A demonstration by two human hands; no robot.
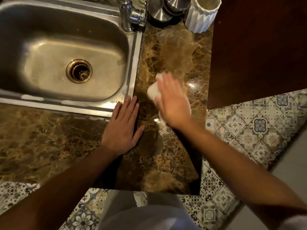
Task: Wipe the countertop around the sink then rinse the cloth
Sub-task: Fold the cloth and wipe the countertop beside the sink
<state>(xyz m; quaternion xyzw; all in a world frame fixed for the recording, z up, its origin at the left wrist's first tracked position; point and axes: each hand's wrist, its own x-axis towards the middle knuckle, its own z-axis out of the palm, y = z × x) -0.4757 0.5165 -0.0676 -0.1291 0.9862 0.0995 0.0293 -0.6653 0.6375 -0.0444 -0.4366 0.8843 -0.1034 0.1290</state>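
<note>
A brown marble countertop point(174, 52) runs along the right of a steel sink point(131, 67). A white cloth point(153, 91) lies on the marble just right of the sink's rim. My right hand point(172, 101) presses flat on the cloth with straight fingers, blurred by motion, covering most of it. My left hand point(123, 125) rests flat on the counter at the sink's front right corner, fingers straight, fingertips touching the rim. The sink's basin is bare, with an open drain point(78, 71).
A chrome faucet point(128, 14) stands at the sink's back right corner. Behind the wiped strip are steel pots point(167, 9) and a white ribbed vase point(201, 14). A dark wooden panel point(259, 47) borders the counter on the right. Patterned floor tiles point(245, 128) lie below.
</note>
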